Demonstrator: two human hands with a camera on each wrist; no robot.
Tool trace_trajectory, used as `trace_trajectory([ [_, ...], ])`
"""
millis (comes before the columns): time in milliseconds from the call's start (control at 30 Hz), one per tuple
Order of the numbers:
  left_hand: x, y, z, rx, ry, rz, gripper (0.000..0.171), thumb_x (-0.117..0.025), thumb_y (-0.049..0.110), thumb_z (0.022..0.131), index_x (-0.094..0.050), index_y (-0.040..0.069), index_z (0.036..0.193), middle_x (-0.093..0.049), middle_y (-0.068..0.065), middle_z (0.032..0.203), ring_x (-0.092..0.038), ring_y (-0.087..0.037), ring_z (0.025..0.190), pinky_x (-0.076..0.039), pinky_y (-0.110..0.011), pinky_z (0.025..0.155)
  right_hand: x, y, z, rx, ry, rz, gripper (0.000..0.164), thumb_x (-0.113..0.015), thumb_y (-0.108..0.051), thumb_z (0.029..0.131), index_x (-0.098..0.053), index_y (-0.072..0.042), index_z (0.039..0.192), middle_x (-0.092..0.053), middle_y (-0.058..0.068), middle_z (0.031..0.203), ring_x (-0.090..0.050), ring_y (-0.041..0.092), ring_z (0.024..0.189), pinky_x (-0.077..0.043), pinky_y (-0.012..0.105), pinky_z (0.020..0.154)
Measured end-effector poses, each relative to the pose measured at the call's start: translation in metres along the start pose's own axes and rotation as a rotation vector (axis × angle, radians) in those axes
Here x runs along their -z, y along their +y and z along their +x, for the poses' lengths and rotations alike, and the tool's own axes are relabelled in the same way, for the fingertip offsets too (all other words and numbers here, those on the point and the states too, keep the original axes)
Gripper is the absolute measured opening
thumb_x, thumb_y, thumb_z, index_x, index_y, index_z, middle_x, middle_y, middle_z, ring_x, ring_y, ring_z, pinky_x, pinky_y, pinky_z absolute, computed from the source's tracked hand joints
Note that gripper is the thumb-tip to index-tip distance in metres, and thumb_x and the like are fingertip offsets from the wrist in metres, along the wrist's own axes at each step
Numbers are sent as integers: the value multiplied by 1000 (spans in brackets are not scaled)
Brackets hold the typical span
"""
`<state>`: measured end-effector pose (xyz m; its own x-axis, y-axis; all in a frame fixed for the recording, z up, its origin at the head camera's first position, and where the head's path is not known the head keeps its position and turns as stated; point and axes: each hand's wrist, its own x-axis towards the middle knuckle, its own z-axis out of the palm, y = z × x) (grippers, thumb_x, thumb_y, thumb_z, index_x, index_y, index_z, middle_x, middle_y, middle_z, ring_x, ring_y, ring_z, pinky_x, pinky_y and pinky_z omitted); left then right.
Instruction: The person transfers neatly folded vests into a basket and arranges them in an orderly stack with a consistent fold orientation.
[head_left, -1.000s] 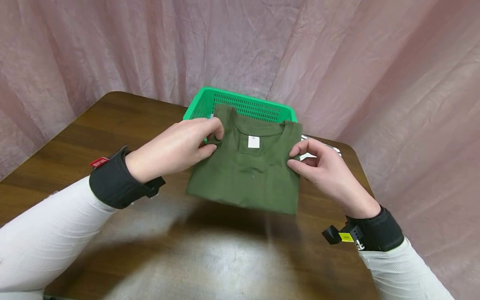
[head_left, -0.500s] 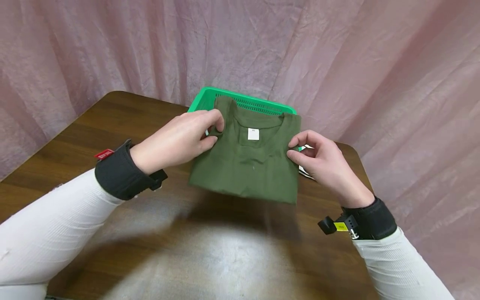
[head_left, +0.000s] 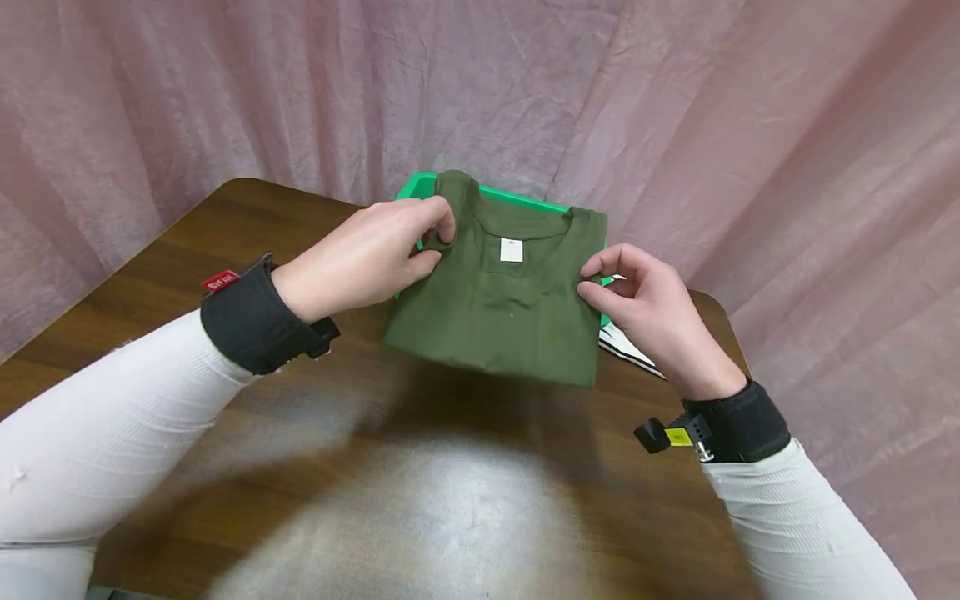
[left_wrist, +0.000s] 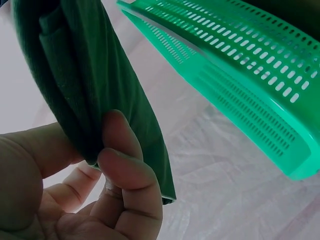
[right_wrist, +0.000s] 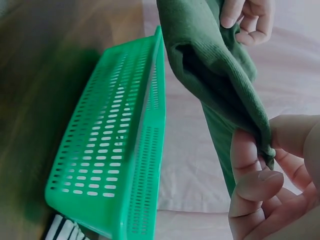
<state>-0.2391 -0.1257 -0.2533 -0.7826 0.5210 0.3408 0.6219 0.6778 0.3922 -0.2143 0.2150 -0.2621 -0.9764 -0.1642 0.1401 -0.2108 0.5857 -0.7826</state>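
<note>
Between my two hands hangs a folded dark green T-shirt (head_left: 502, 325), neckline up, with a white label (head_left: 512, 250) inside the collar. My left hand (head_left: 375, 254) pinches its left side edge between thumb and fingers. On the opposite edge, my right hand (head_left: 648, 312) pinches the cloth the same way. Both wrist views show the folded layers gripped at the fingertips. Behind the shirt stands a green plastic basket (right_wrist: 105, 135) with slotted walls; in the head view the shirt covers most of it. The shirt is raised off the table, its shadow falling below.
A white cloth with black stripes (head_left: 630, 348) lies on the table beside the basket, partly behind my right hand. The brown wooden table (head_left: 465, 500) ends at the back near a pink curtain (head_left: 495, 83).
Both hands have carried the shirt away from me and up in the head view, so it now hides more of the basket. More of the striped cloth shows at the right.
</note>
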Motion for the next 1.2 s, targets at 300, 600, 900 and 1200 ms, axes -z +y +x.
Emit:
trace_trajectory([
  [300, 7, -5, 8, 21, 0, 25, 18, -62, -2, 104, -62, 3, 122, -64, -12, 104, -60, -28, 91, -50, -44, 84, -2, -5, 13, 30, 14, -12, 21, -78, -24, 105, -73, -15, 123, -70, 2, 118, -69, 19, 87, -47, 32, 81],
  [600, 13, -8, 16, 47, -18, 35, 18, -60, 0, 105, -62, 3, 123, -66, -13, 107, -59, -31, 93, -49, -46, 89, -4, -5, 25, 15, 28, 0, 19, -79, -21, 104, -73, -14, 121, -70, 3, 115, -68, 20, 84, -48, 32, 78],
  [900, 15, -14, 29, 45, -16, 47, 18, -61, 0, 105, -61, 2, 123, -67, -16, 112, -61, -32, 102, -50, -49, 93, -3, -4, 39, 28, 33, -14, 18, -78, -19, 105, -72, -12, 121, -69, 5, 113, -68, 30, 89, -47, 33, 83],
  [1200, 16, -16, 39, 71, -28, 65, 18, -60, 2, 107, -60, 3, 125, -64, -15, 112, -59, -32, 102, -49, -49, 91, -1, -1, 49, 43, 40, -2, 18, -77, -17, 105, -72, -10, 121, -68, 4, 110, -65, 23, 83, -48, 31, 84],
])
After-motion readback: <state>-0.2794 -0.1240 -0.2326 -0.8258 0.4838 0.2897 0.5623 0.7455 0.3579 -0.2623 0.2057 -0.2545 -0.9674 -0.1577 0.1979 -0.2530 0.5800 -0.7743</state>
